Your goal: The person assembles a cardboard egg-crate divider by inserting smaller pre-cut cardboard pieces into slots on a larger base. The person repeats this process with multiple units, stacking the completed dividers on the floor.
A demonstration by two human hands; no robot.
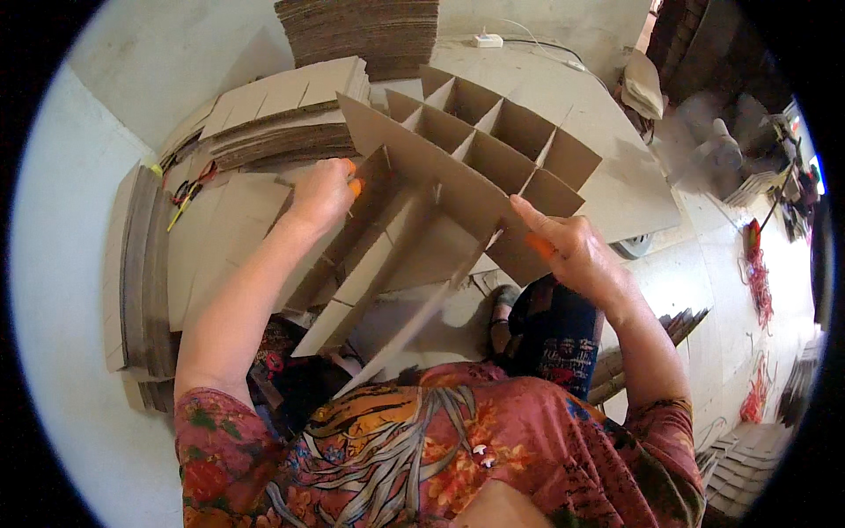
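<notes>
Head view shows a brown cardboard divider [440, 169] of interlocked strips between the two hands, its far part above the tabletop [629, 167], its near end over the lap. The long axis slants from far right to near left; loose strip ends point toward the wearer, while the square cells sit at the far end. Left hand [322, 198], with orange covering at the fingertips, is curled nearly closed by the divider's left side; whether this grip pinches a strip, I cannot tell. Right hand [572, 246], orange on it too, lays one straight digit against the divider's right corner, other fingers bent; how tightly that grip closes is unclear. Toward the tabletop's far left corner lies a stack of slotted cardboard [282, 119], near a yellow-and-red tool [189, 198].
</notes>
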